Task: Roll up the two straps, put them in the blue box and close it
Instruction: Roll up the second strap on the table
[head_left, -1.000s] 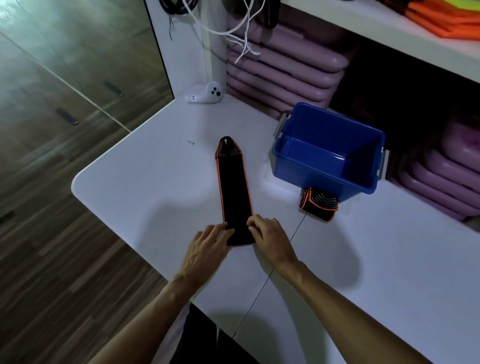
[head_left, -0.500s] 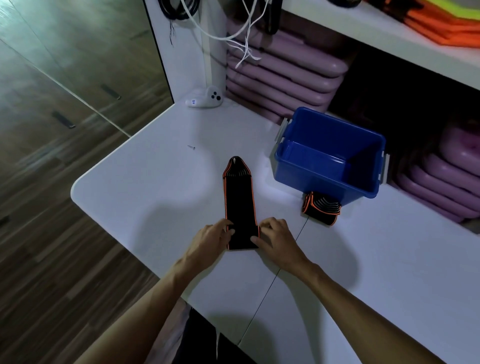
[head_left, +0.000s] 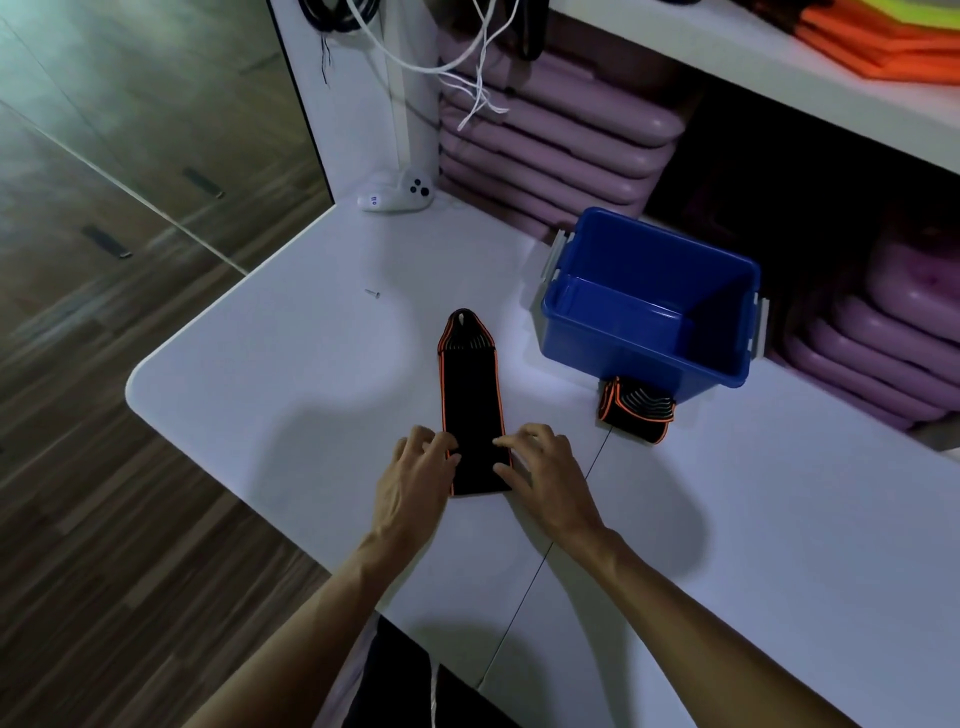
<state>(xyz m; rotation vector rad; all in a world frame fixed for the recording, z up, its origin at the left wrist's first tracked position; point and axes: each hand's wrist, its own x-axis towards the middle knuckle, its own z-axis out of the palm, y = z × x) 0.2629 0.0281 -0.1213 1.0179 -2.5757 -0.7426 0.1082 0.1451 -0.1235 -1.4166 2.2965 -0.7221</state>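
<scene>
A black strap with orange edges (head_left: 470, 395) lies flat on the white table (head_left: 260, 395), its pointed end away from me. My left hand (head_left: 415, 478) touches its near left edge with the fingertips. My right hand (head_left: 540, 478) touches the near right edge the same way, fingers curled. The near end of the strap looks thickened, as if rolled over. A second strap (head_left: 636, 410), rolled up, rests against the front wall of the open blue box (head_left: 623, 358). The box looks empty. No lid is in view.
A white controller (head_left: 397, 195) and a small screw (head_left: 372, 294) lie at the back left of the table. Stacked purple mats (head_left: 561, 150) fill the shelf behind the box. White cables (head_left: 467, 78) hang above. The table edge runs left of my hands.
The flat strap has become shorter as its near end moved away from me under both hands. The rolled strap and the box have stayed in place.
</scene>
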